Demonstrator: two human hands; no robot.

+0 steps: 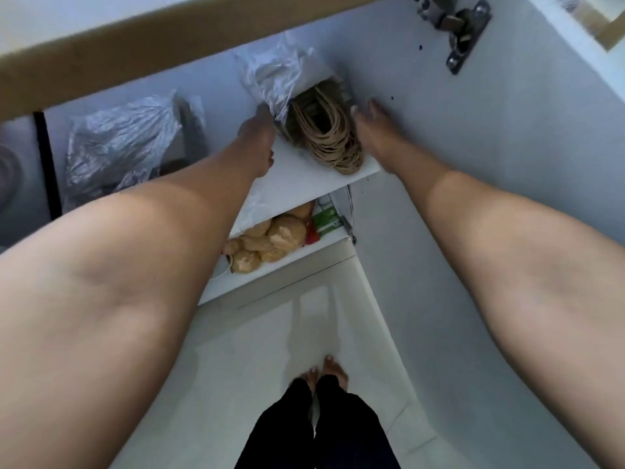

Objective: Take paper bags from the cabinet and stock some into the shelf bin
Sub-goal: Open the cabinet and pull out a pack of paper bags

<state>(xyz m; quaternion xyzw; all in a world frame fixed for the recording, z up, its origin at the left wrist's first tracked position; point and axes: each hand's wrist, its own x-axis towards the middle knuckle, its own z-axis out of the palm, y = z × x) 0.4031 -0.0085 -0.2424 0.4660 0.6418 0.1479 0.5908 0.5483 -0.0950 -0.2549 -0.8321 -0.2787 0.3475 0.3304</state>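
A bundle of paper bags with tan twisted handles lies on the upper cabinet shelf, partly wrapped in clear plastic. My left hand reaches in on the bundle's left side, fingers against the plastic wrap. On the right side of the bundle, close to the cabinet's side wall, my right hand has its fingers spread. Neither hand grips the bags. The bags' bodies are hidden behind the plastic. No shelf bin is in view.
Another crumpled plastic package sits left on the same shelf. The lower shelf holds bread rolls in a bag and a green-and-red packet. A door hinge is at the top right. My feet stand on the pale floor.
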